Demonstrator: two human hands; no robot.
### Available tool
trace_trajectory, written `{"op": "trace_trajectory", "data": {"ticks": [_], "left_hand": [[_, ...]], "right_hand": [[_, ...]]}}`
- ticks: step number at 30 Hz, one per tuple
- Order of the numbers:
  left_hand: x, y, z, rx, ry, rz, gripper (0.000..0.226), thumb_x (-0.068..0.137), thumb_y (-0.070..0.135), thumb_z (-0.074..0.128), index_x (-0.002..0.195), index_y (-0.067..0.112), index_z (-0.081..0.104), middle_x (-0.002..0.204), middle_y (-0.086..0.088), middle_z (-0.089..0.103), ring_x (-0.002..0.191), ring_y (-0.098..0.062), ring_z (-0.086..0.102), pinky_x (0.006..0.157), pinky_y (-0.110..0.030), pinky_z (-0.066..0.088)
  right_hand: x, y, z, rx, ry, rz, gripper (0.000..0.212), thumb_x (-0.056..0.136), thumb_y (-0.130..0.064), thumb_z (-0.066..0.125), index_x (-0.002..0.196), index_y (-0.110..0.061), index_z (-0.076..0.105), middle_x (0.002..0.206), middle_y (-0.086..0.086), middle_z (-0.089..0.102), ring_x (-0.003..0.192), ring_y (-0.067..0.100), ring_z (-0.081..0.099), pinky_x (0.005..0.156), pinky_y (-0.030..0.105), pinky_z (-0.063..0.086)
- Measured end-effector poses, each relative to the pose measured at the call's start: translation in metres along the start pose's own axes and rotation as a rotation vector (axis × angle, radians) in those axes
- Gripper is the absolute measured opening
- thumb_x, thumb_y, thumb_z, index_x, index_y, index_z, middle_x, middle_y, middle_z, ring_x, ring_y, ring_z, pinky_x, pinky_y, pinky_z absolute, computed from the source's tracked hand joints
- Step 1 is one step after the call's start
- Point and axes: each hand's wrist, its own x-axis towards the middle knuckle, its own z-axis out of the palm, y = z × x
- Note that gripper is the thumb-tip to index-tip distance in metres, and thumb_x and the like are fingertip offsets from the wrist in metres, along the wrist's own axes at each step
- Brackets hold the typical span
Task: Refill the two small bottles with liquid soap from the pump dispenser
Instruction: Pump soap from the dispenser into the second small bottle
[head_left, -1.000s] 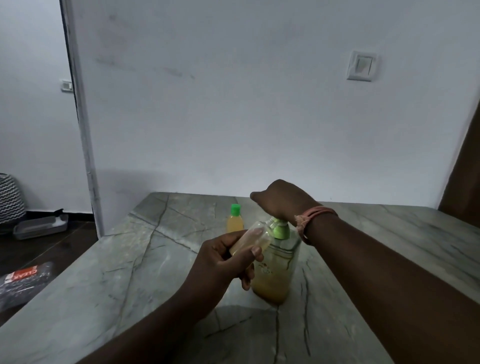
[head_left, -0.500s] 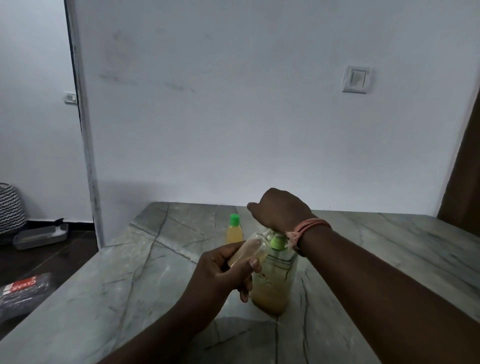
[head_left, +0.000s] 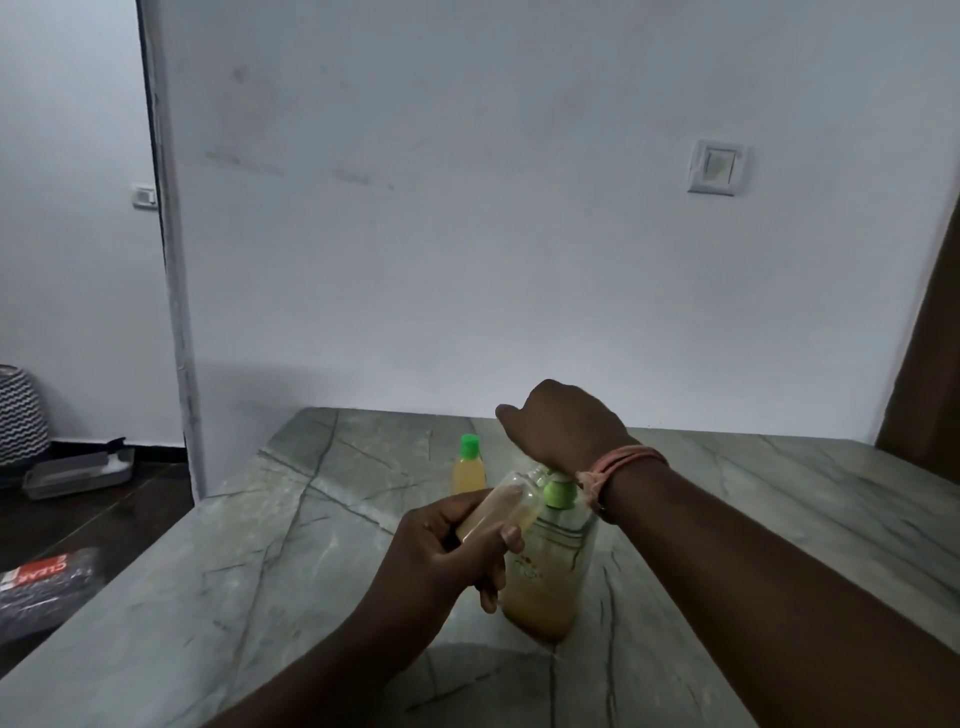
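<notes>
The pump dispenser (head_left: 545, 582) stands on the marble table (head_left: 270, 571), clear with amber soap in its lower part and a green collar. My right hand (head_left: 563, 428) lies on top of its pump head and hides the nozzle. My left hand (head_left: 447, 553) holds a small clear bottle (head_left: 498, 512), tilted, its open end up against the pump; it has amber liquid inside. A second small bottle (head_left: 468, 470) with a green cap and yellow liquid stands upright just behind, to the left of the dispenser.
A white wall with a light switch (head_left: 717, 166) rises behind the table. The table's left edge drops to a dark floor with a plastic-wrapped package (head_left: 44, 587), a grey tray (head_left: 78, 473) and a zigzag-patterned basket (head_left: 18, 410). A brown door edge (head_left: 930, 374) is at right.
My right hand stays on the pump head, slightly higher now than 0.5 s ago. The left hand keeps the small bottle at the nozzle. The camera has tilted a little.
</notes>
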Motion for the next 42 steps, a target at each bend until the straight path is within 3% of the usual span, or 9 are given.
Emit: {"op": "trace_trajectory", "data": {"ticks": [4,10,16,20,23,28,34,37,42], "left_hand": [[-0.002,0.002,0.000,-0.020,0.000,-0.020,0.038,0.075,0.037,0.076,0.113,0.035,0.076,0.081,-0.011,0.074,0.058,-0.019,0.061,0.049,-0.026,0.052],[-0.001,-0.001,0.000,0.009,0.007,-0.015,0.029,0.082,0.029,0.079,0.110,0.036,0.077,0.080,-0.011,0.073,0.059,-0.018,0.062,0.050,-0.026,0.053],[-0.003,0.003,0.001,-0.012,0.003,-0.016,0.029,0.087,0.019,0.073,0.111,0.036,0.077,0.082,-0.012,0.073,0.058,-0.019,0.060,0.049,-0.028,0.052],[-0.002,0.004,0.002,-0.016,0.007,-0.023,0.028,0.086,0.021,0.072,0.108,0.036,0.078,0.085,-0.018,0.072,0.057,-0.018,0.060,0.049,-0.027,0.052],[0.000,0.002,0.000,-0.001,0.002,-0.016,0.028,0.083,0.026,0.077,0.110,0.033,0.077,0.083,-0.017,0.073,0.057,-0.017,0.061,0.049,-0.026,0.052],[-0.001,-0.002,-0.001,-0.007,-0.003,-0.009,0.036,0.076,0.036,0.075,0.112,0.035,0.076,0.084,-0.015,0.073,0.058,-0.018,0.062,0.049,-0.028,0.053],[-0.002,-0.001,-0.001,-0.005,0.012,-0.016,0.026,0.086,0.023,0.076,0.109,0.033,0.078,0.083,-0.016,0.074,0.057,-0.019,0.062,0.049,-0.027,0.052],[0.000,-0.003,-0.002,-0.002,0.013,-0.023,0.035,0.077,0.034,0.077,0.112,0.032,0.076,0.084,-0.016,0.074,0.058,-0.019,0.063,0.049,-0.027,0.053],[0.000,-0.005,-0.001,0.003,0.018,-0.018,0.024,0.086,0.024,0.075,0.106,0.037,0.078,0.081,-0.012,0.074,0.056,-0.018,0.061,0.047,-0.026,0.051]], "right_hand": [[0.002,-0.007,-0.003,-0.132,-0.044,-0.045,0.031,0.089,-0.040,0.053,0.068,-0.020,0.047,0.070,-0.002,0.050,0.075,0.023,0.054,0.065,0.029,0.039],[0.006,0.004,0.002,0.060,-0.090,0.019,0.036,0.089,-0.040,0.051,0.063,-0.014,0.051,0.067,0.003,0.056,0.064,0.021,0.053,0.060,0.029,0.039],[0.001,0.001,-0.001,0.002,-0.085,0.014,0.033,0.089,-0.041,0.050,0.067,-0.017,0.052,0.071,0.001,0.055,0.066,0.018,0.053,0.066,0.030,0.041],[0.004,0.000,-0.008,-0.082,-0.061,-0.024,0.035,0.089,-0.045,0.053,0.066,-0.019,0.046,0.076,0.001,0.052,0.079,0.025,0.055,0.070,0.031,0.043],[0.003,0.002,-0.001,0.032,0.008,0.003,0.038,0.090,-0.044,0.049,0.064,-0.016,0.048,0.068,0.002,0.053,0.073,0.026,0.056,0.065,0.031,0.041],[0.001,0.003,0.003,0.038,-0.048,0.028,0.036,0.090,-0.040,0.050,0.065,-0.014,0.053,0.069,0.003,0.057,0.064,0.019,0.053,0.065,0.030,0.042],[0.006,0.000,-0.008,-0.076,-0.051,-0.056,0.033,0.090,-0.045,0.053,0.071,-0.018,0.048,0.078,0.002,0.054,0.076,0.023,0.055,0.068,0.031,0.042],[0.003,0.002,-0.001,0.064,0.018,-0.031,0.039,0.090,-0.043,0.050,0.064,-0.014,0.048,0.068,0.003,0.054,0.068,0.024,0.055,0.062,0.031,0.040],[0.005,0.006,0.004,0.093,-0.072,0.008,0.039,0.091,-0.041,0.051,0.064,-0.012,0.052,0.067,0.005,0.057,0.062,0.021,0.053,0.059,0.029,0.040]]}}
